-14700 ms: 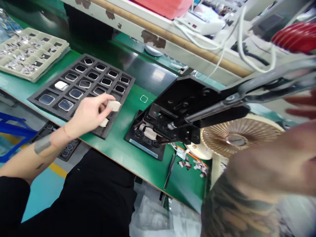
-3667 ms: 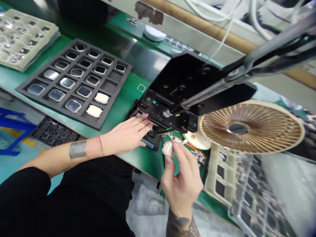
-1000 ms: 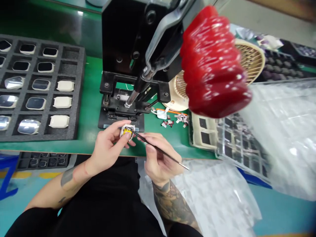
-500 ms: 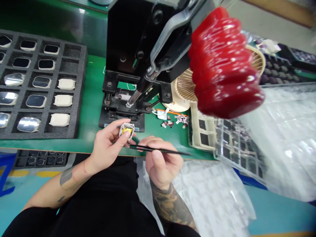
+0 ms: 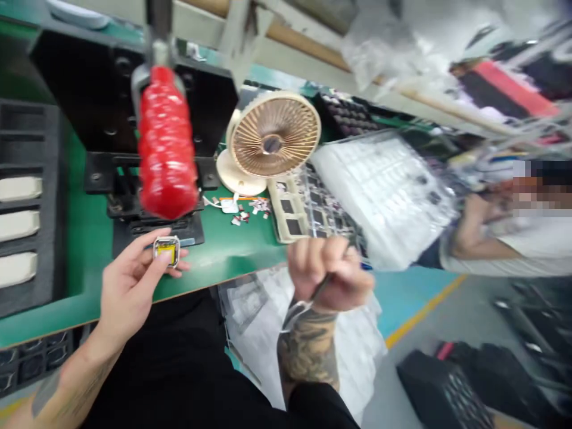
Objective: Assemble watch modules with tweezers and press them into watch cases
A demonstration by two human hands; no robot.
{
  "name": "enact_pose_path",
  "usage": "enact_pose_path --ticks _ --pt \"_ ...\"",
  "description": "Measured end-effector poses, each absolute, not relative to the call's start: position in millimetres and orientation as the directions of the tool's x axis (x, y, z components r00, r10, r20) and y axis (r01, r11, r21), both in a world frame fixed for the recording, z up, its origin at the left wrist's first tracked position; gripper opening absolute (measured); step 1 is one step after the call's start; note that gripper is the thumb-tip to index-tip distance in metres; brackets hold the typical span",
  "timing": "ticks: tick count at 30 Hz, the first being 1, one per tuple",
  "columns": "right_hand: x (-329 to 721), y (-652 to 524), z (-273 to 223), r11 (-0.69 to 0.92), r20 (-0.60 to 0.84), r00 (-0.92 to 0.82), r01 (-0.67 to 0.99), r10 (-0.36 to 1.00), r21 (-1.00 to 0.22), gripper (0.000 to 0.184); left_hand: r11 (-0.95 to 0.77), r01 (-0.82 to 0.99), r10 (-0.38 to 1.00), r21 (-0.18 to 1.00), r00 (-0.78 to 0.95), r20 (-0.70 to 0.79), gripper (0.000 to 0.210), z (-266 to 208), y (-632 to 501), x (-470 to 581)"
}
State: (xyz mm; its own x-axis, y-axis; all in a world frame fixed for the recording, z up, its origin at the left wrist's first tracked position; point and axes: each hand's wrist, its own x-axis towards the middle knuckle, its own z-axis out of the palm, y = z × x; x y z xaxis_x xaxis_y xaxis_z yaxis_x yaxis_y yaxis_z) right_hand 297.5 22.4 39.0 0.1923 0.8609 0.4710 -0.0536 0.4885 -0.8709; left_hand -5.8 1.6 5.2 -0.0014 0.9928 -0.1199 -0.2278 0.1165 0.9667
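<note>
Between the thumb and fingers of my left hand (image 5: pixel 131 286) is an open smartwatch case (image 5: pixel 172 253) with a pale rim and a yellow part inside. It is just above the green bench, in front of the black press. My right hand (image 5: pixel 328 274) is raised to the right, past the bench edge. Its fingers are curled round dark tweezers (image 5: pixel 319 290), which are mostly hidden and smeared by motion. A pale, blurred thin thing (image 5: pixel 295 313) shows below that fist; I cannot tell what it is.
A press with a red ribbed handle (image 5: pixel 167 149) stands behind my left hand. Right of it are a fan (image 5: pixel 272 134), small loose parts (image 5: pixel 257 207), a cream tray (image 5: pixel 282 229) and plastic-wrapped trays (image 5: pixel 384 190). A foam tray (image 5: pixel 49 208) holds pale cases. Another person (image 5: pixel 482 232) sits at right.
The view has swung to the right. My right hand has moved away from the watch case, up and rightward, with the tweezers. My left hand still holds the case.
</note>
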Motion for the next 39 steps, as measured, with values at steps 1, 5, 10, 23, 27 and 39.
enact_pose_path --ticks 1,5,10,23,27,39 --pt "326.6 27.6 48.6 0.516 0.528 0.297 0.126 0.795 -0.847 0.051 0.11 -0.195 0.994 0.975 0.003 -0.111 0.046 5.9 1.0 -5.6" --pt "389.4 42.9 62.6 0.446 0.733 0.634 0.597 0.247 -0.667 0.027 0.118 -0.107 0.993 0.987 0.012 -0.118 0.054 8.5 -0.8 -5.2" --pt "329.4 30.0 24.0 0.422 0.868 0.179 0.817 0.464 -0.394 0.019 0.107 0.026 0.991 0.994 0.071 -0.109 0.035 5.3 3.2 -6.1" --pt "370.3 96.4 51.4 0.214 0.37 -0.172 0.974 0.913 -0.076 0.028 0.002 0.124 0.997 0.992 0.07 -0.011 0.031 -2.0 -2.1 -5.5" --pt "413.7 169.4 65.4 0.161 0.263 -0.13 0.982 0.956 -0.101 0.034 -0.004 0.091 0.996 0.996 0.09 -0.004 0.035 -4.0 -0.4 -5.0" --pt "426.1 206.1 53.5 0.196 0.277 -0.153 0.972 0.948 -0.132 0.014 0.007 0.042 0.996 0.999 0.092 -0.011 0.034 -4.3 -0.2 -4.2"
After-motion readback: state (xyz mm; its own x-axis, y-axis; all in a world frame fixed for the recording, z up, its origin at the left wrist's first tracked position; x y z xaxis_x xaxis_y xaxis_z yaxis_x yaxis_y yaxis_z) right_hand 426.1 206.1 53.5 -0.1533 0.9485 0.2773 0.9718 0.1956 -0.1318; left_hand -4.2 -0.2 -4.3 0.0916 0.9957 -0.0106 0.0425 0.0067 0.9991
